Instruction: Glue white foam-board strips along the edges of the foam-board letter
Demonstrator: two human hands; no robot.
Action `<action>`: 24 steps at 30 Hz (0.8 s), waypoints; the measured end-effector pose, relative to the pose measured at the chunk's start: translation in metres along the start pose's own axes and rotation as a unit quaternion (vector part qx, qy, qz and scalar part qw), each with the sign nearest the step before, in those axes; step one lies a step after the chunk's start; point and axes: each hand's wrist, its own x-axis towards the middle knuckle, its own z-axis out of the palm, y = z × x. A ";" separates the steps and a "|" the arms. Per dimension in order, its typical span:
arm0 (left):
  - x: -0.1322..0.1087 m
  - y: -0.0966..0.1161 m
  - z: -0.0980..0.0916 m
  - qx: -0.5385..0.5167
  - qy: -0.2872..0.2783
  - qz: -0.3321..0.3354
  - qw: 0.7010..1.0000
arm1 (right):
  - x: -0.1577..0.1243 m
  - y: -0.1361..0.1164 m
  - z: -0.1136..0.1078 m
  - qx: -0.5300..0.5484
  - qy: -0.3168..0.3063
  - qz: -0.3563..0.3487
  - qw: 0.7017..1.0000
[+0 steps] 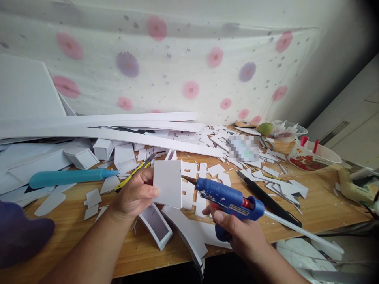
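Fingers of left hand pinch white panel, its right edge beside the glue gun clasped in right hand.

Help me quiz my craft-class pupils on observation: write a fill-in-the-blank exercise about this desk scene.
1. The right hand grips a ____ plastic hot glue gun with a red trigger.
2. The left hand pinches a flat ____ rectangular foam-board piece.
3. At the far edge of the wooden table, a round ____ fruit sits beside a clear plastic bowl.
Missing words: blue; white; green.
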 end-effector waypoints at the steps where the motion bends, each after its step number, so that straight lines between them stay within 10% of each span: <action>1: 0.000 0.000 0.000 0.000 0.001 0.001 1.000 | 0.002 0.002 -0.001 0.006 -0.016 -0.014 1.000; 7: 0.002 0.001 0.001 0.002 0.010 -0.003 1.000 | 0.009 0.004 -0.007 -0.004 -0.131 -0.084 0.988; 24: 0.001 0.001 -0.001 0.033 0.028 0.007 0.999 | 0.005 -0.005 -0.003 -0.010 -0.067 -0.044 0.997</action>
